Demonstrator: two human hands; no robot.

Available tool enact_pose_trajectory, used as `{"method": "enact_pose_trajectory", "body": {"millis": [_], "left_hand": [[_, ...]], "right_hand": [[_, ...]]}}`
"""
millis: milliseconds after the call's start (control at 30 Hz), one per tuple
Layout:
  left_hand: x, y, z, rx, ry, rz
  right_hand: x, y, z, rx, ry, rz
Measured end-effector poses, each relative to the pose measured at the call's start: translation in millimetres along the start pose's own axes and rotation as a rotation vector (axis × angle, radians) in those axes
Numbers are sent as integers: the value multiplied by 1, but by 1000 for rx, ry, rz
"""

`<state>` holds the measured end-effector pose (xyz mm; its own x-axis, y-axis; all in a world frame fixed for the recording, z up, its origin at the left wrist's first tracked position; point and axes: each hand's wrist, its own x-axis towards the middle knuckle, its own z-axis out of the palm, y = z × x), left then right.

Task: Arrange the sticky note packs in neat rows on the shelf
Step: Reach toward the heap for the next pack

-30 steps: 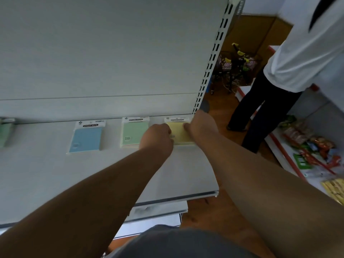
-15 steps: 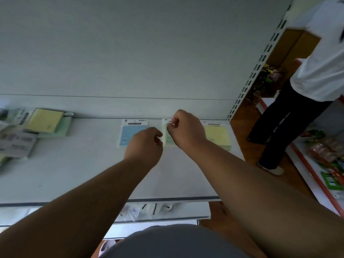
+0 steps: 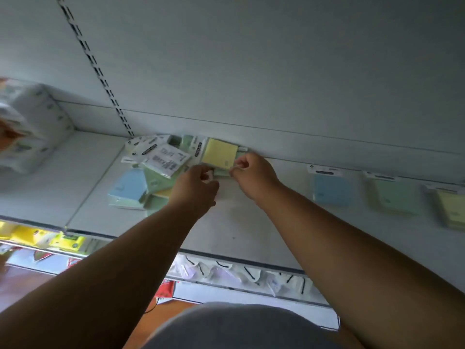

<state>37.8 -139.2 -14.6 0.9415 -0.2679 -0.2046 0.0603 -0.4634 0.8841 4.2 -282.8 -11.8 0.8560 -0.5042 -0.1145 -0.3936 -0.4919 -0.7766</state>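
Both sets of fingers are curled in at the near edge of a loose heap of sticky note packs: the right hand pinches the near right corner of a yellow pack lying on top, and the left hand has its fingers bent toward a green pack just beneath it, though whether it actually grips that pack or only touches it I cannot tell, since the knuckles hide the tips. The two hands sit close together, nearly touching, at about twelve o'clock from the person's body, against the back of the shelf. Spreading out toward ten o'clock is the rest of the heap, packs overlapping at odd angles, some face down with white printed backs, a blue one and more green ones toward the front. Off toward two o'clock three packs already lie flat in a line along the back wall, well apart from the heap: blue, green, and yellow at the frame's edge. To my eye this is the picking step, taking the next pack off the pile. The next move seems to call for lifting that pack clear without dragging its neighbours, carrying it right, and setting it square beside the blue one or starting a second row in front.
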Motion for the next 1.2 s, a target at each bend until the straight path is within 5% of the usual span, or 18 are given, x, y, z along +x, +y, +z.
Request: {"method": "enact_pose_trajectory", "body": {"millis": [367,500,667,967,1200], "left_hand": [[37,14,-16,-32,-214,-84],[34,11,-14,-97,-76,-86],[6,11,3,-630,49,-243],[-40,38,76,-163,-325,134],[-91,100,182,155,-291,471]], "right_hand": [[47,-34,29,587,57,518],[43,-38,27,555,-53,395],[-2,-16,-4,724,-130,172],[-62,62,-133,372,233,89],[-101,150,-239,345,421,187]]}}
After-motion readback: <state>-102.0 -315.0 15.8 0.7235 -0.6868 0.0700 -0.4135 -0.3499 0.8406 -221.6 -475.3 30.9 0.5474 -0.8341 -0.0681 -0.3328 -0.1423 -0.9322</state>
